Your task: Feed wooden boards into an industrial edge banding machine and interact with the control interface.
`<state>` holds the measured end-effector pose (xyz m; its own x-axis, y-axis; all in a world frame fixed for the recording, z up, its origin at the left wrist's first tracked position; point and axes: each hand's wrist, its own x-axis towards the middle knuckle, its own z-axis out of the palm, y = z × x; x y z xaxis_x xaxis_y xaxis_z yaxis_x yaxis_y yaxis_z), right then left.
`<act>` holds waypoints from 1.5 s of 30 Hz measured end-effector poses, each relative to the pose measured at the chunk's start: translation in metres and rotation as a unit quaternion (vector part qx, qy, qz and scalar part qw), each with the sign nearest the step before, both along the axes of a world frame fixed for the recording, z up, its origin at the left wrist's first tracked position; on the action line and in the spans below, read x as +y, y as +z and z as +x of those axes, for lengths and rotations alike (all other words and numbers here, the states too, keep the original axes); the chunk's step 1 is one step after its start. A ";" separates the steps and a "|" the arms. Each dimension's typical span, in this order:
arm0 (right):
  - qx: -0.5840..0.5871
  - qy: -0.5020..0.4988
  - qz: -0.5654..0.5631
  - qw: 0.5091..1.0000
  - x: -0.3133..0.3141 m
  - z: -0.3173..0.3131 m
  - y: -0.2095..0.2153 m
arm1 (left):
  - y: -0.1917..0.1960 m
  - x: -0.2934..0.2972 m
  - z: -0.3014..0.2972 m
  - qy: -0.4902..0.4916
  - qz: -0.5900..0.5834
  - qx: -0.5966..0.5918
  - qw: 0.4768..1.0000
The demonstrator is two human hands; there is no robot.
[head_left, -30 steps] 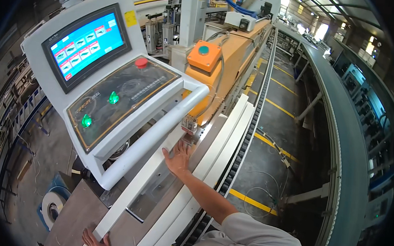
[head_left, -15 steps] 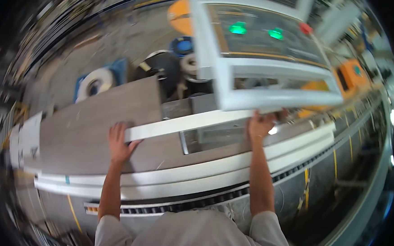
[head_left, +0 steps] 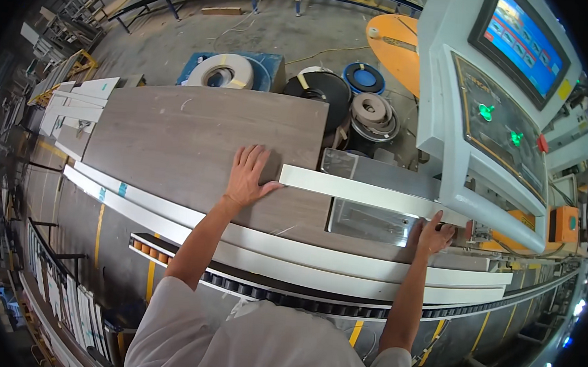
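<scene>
A long white strip (head_left: 348, 185) lies over a brown wood-look board (head_left: 196, 127), its right end at the grey machine (head_left: 469, 184). My left hand (head_left: 246, 177) is open, palm down on the brown board, the thumb reaching the strip's left end. My right hand (head_left: 434, 236) is at the strip's near edge close to the machine, its fingers curled against it. Between the hands, a shiny metal plate (head_left: 369, 222) shows below the strip. Nearer to me, two more white strips (head_left: 290, 247) lie along the board's front edge.
A control panel with a lit screen (head_left: 523, 46) and green knobs (head_left: 485, 112) rises at the right. Behind the board stand rolls of edging, white (head_left: 219, 71), black (head_left: 316, 94) and beige (head_left: 372, 109). A black roller track (head_left: 280, 297) runs along the near side.
My view has turned, so the panel and its screen show further right. The white strip's right end is nearer the machine. My left hand has come off the strip's end onto the board.
</scene>
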<state>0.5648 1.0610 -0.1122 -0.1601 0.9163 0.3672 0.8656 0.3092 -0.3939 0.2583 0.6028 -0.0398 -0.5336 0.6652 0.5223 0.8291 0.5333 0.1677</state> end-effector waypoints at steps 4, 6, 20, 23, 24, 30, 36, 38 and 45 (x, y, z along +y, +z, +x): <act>-0.010 0.010 -0.025 1.000 0.000 -0.001 0.001 | -0.001 0.031 0.023 -0.014 0.010 -0.012 1.000; -0.020 0.006 -0.024 0.999 -0.002 -0.001 0.005 | 0.002 0.046 0.031 -0.015 0.015 -0.021 1.000; 0.040 0.017 -0.055 0.998 -0.015 -0.006 0.023 | 0.003 0.151 0.106 0.054 0.054 -0.139 0.987; 0.030 0.041 -0.051 0.997 -0.032 -0.009 0.023 | 0.004 0.170 0.116 0.060 0.054 -0.132 0.988; 0.003 0.054 -0.060 0.997 -0.036 -0.009 0.023 | 0.003 0.176 0.119 0.051 0.052 -0.130 0.989; 0.007 0.110 -0.087 0.990 -0.062 -0.013 0.019 | -0.004 0.222 0.136 0.018 0.061 -0.116 0.991; 0.020 0.150 -0.116 0.982 -0.081 -0.012 0.030 | 0.003 0.268 0.157 0.025 0.066 -0.159 0.985; 0.026 0.180 -0.118 0.976 -0.087 -0.016 0.037 | 0.005 0.274 0.155 0.013 0.047 -0.153 0.987; -0.071 0.141 -0.128 0.979 -0.058 -0.007 0.050 | 0.041 0.176 0.102 -0.003 0.100 -0.140 0.985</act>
<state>0.5575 1.0027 -0.0625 -0.4531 0.8872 0.0869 0.8114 0.4508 -0.3720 0.3603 0.7793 0.0016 -0.6707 0.5684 0.4766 0.7394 0.4611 0.4906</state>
